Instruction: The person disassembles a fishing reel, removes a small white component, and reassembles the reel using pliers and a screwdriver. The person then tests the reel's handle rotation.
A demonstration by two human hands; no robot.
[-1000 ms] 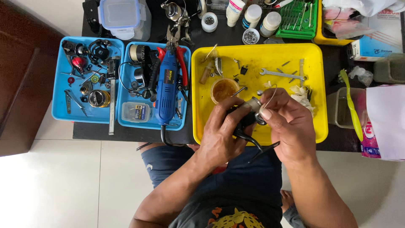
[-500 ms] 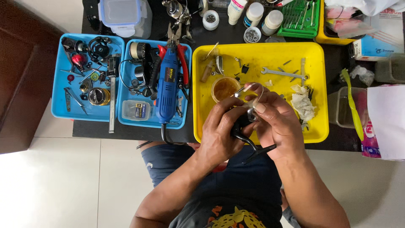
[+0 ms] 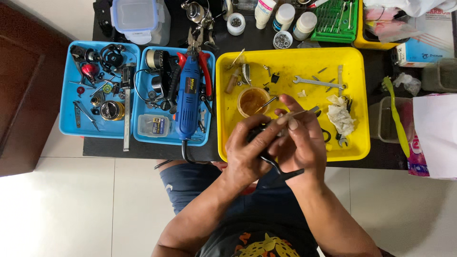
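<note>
My left hand (image 3: 245,152) grips a small black mechanical part (image 3: 278,170) with a thin bent black arm sticking out below, held over the near edge of the yellow tray (image 3: 290,62). Right against it, my right hand (image 3: 302,143) pinches a thin metal tool (image 3: 304,113) whose tip points right, and its fingers lie over the top of the black part. Most of the part is hidden between the two hands. A small round tub of amber grease (image 3: 251,101) stands in the tray just beyond my fingers.
The yellow tray also holds a flat wrench (image 3: 316,82), a crumpled white tissue (image 3: 340,116) and small metal bits. Two blue trays (image 3: 66,119) (image 3: 143,139) at left hold a blue rotary tool (image 3: 189,95) and parts. A clear box (image 3: 140,19), white bottles (image 3: 284,14) and a green toothbrush (image 3: 395,114) surround them.
My right hand has slid a little left and closer onto the black part, bringing the thin metal tool across its top. My left hand keeps its grip in nearly the same place.
</note>
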